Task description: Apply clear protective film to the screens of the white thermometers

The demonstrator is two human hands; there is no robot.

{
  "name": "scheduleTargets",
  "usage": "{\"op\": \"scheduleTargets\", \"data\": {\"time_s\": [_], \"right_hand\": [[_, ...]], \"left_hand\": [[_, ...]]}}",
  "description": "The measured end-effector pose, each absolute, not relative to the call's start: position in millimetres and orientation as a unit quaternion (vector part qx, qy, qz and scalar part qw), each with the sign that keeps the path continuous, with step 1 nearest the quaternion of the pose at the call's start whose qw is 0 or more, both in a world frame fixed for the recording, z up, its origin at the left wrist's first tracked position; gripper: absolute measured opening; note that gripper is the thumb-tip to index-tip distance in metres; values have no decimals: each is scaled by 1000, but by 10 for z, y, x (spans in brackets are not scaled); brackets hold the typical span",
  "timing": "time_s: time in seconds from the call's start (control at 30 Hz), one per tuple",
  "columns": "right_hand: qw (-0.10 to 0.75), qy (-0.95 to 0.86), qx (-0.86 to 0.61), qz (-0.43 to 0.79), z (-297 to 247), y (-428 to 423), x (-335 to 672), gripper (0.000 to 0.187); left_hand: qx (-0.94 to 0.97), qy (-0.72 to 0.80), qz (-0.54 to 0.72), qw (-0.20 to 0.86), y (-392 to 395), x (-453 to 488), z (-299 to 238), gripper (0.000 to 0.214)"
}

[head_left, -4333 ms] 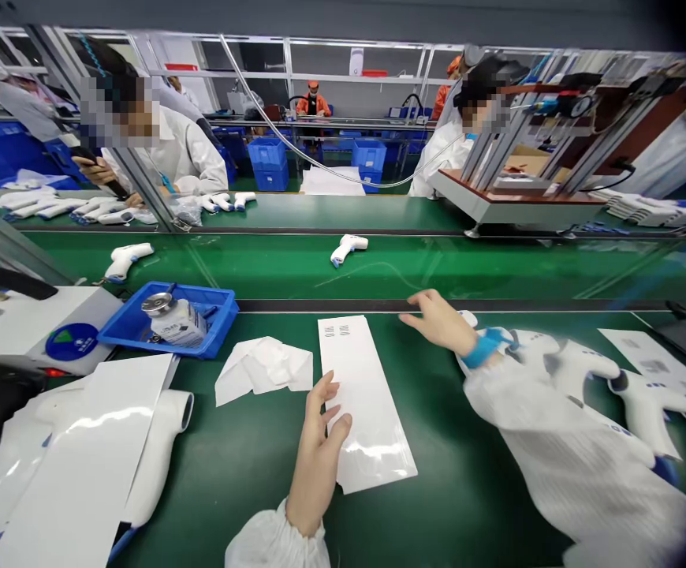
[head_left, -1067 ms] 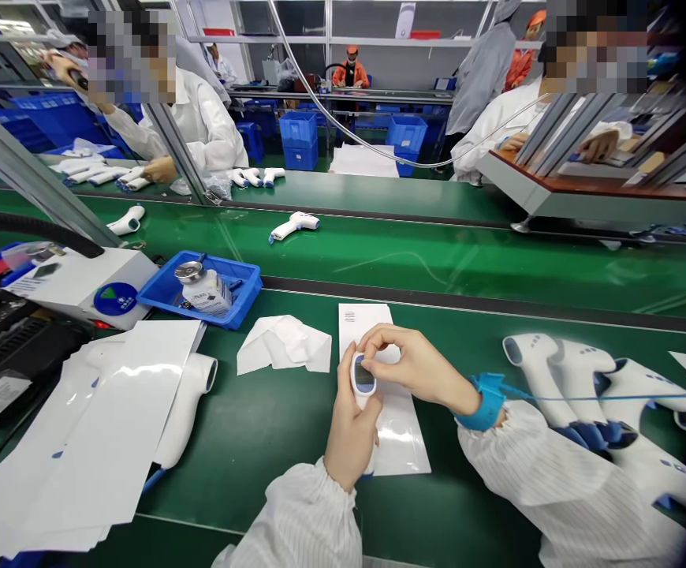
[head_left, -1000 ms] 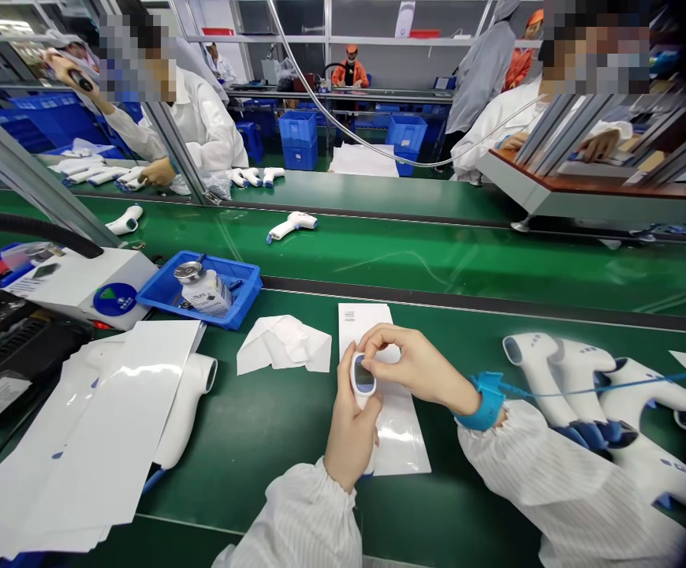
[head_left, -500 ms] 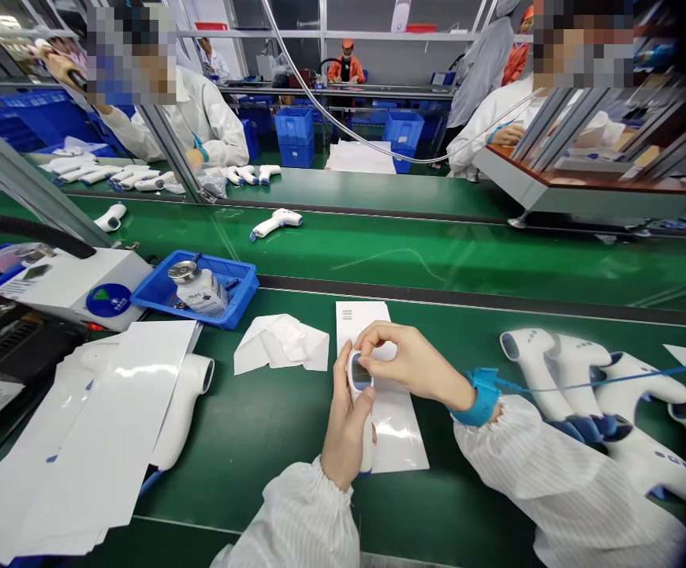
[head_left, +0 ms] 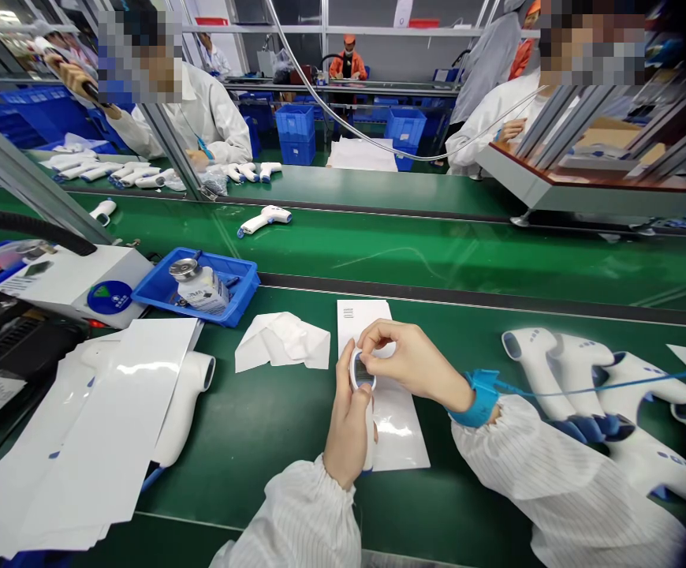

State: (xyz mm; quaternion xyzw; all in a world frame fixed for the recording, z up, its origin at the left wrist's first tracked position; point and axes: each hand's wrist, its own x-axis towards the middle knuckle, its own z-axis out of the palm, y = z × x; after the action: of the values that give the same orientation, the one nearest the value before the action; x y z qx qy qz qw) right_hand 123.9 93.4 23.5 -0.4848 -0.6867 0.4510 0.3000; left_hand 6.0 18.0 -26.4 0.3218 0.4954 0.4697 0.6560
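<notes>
Centre frame: left hand grips thermometer over white sheet, right hand pinching its display, apparently mid-step; other thermometers lie lower right.

I count 1 held thermometer, 2 belt thermometers, 1 blue tray, 1 bottle.

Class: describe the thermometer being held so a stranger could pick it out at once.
Start at the near green bench and find the long white sheet at its middle. Over that sheet the left hand grips a white thermometer. Unlike the thermometers lying at the right, it alone is held, with the right hand touching its screen.
</notes>
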Motion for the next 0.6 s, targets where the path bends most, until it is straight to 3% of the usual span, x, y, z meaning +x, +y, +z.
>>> {"op": "scheduleTargets", "data": {"time_s": [0.4, 0.6], "right_hand": [[292, -705, -487, 426, 247, 920, 1215, 10], [248, -737, -496, 387, 288, 954, 1209, 10]], "left_hand": [[325, 504, 465, 651, 181, 61, -234, 61], [317, 522, 449, 652, 313, 33, -104, 45]]}}
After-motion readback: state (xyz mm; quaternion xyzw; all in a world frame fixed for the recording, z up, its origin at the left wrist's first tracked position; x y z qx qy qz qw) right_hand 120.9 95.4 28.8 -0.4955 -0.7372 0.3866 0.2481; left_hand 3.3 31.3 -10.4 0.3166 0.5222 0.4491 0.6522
